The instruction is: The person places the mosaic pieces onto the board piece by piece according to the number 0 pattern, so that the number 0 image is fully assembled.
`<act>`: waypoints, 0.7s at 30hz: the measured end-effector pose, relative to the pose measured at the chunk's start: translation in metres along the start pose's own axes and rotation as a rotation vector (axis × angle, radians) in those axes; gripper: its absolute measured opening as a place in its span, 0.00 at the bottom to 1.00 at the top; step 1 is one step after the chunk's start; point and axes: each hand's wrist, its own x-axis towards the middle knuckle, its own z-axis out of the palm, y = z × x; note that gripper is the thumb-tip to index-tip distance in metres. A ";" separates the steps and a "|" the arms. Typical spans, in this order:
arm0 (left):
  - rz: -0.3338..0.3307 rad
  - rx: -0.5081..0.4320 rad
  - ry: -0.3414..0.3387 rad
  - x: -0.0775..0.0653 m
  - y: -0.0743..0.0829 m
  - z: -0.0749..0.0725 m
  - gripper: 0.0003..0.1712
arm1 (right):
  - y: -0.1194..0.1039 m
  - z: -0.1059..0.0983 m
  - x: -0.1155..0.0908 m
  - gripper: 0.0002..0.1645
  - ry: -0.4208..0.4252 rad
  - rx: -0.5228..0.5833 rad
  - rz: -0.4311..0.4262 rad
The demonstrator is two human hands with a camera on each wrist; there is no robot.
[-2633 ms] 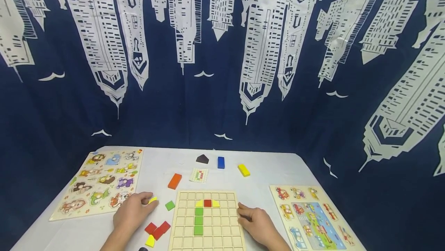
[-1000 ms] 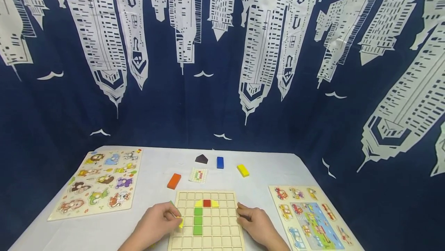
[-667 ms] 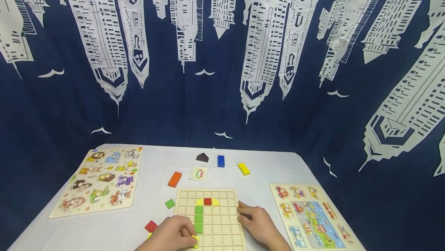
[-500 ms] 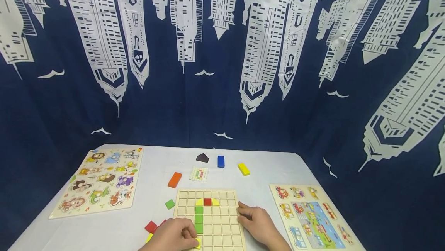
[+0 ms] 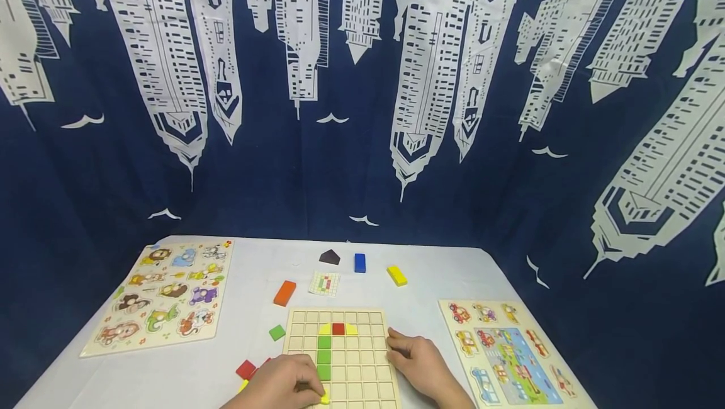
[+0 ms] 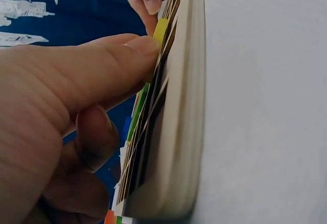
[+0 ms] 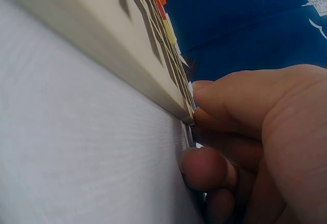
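My left hand (image 5: 280, 384) pinches a small yellow tile (image 5: 325, 399) between thumb and fingers, low on the wooden grid board (image 5: 362, 371), just below a column of green square tiles (image 5: 324, 357). In the left wrist view the yellow tile (image 6: 160, 32) stands at a slant at the board's surface, under my thumb. Above the green column, a red square tile (image 5: 338, 329) sits between two yellow rounded tiles (image 5: 352, 330). My right hand (image 5: 421, 365) holds the board's right edge with curled fingers; its thumb and fingertips meet that edge in the right wrist view.
Left of the board lie a green tile (image 5: 277, 332) and red tiles (image 5: 246, 369), partly behind my left hand. Beyond it are a pattern card (image 5: 325, 284) and orange (image 5: 285, 293), blue (image 5: 360, 263) and yellow (image 5: 397, 275) blocks. Picture puzzles (image 5: 170, 296) (image 5: 510, 358) flank the board.
My left hand has carried the yellow tile from the table left of the board, rightward and nearer, onto the lower part of the grid. The right hand has stayed at the board's edge.
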 end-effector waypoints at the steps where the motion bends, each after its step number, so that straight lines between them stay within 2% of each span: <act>1: 0.007 0.007 0.004 0.001 -0.001 0.000 0.08 | 0.000 0.000 0.000 0.21 0.000 0.001 0.001; 4: 0.026 0.041 0.011 0.002 -0.001 0.001 0.07 | -0.001 -0.001 0.000 0.21 -0.001 -0.002 -0.001; 8: 0.087 0.143 0.037 0.004 -0.002 0.001 0.05 | -0.001 -0.001 -0.001 0.21 0.001 -0.007 -0.005; 12: 0.127 0.194 0.068 0.005 -0.002 0.001 0.04 | -0.002 -0.001 0.000 0.20 0.003 -0.004 -0.006; 18: 0.107 0.194 0.090 0.004 0.000 0.003 0.05 | -0.001 -0.001 0.001 0.20 0.001 -0.017 -0.011; 21: 0.089 0.162 0.090 0.003 -0.001 0.002 0.04 | -0.001 0.000 0.000 0.21 -0.002 -0.021 -0.011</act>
